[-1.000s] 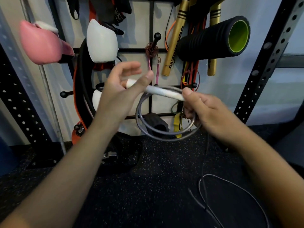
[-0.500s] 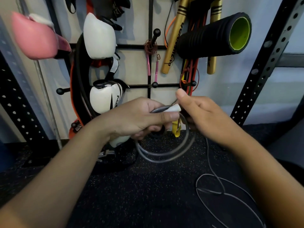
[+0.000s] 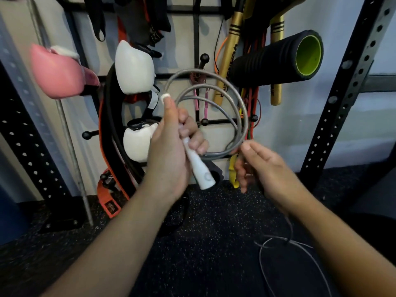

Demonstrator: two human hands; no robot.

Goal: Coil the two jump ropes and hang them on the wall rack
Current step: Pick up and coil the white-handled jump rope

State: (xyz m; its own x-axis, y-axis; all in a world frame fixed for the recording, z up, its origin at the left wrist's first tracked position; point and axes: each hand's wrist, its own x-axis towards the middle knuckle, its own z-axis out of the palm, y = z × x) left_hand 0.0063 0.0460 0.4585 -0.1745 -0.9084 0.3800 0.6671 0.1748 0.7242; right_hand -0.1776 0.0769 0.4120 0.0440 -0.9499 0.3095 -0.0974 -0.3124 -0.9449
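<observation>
Speckled black floor (image 3: 210, 249), grey rope slack (image 3: 300, 254)

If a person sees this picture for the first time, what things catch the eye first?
At the centre, the left hand grips a white handle with grey jump rope coiled in loops above it, while the right hand pinches the rope lower right. Behind, a pink boxing glove hangs upper left and a black foam roller upper right.

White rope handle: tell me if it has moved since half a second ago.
Yes. The white rope handle now stands nearly upright in the left hand, its lower end pointing down; before it lay roughly level below the rack's crossbar.
</observation>
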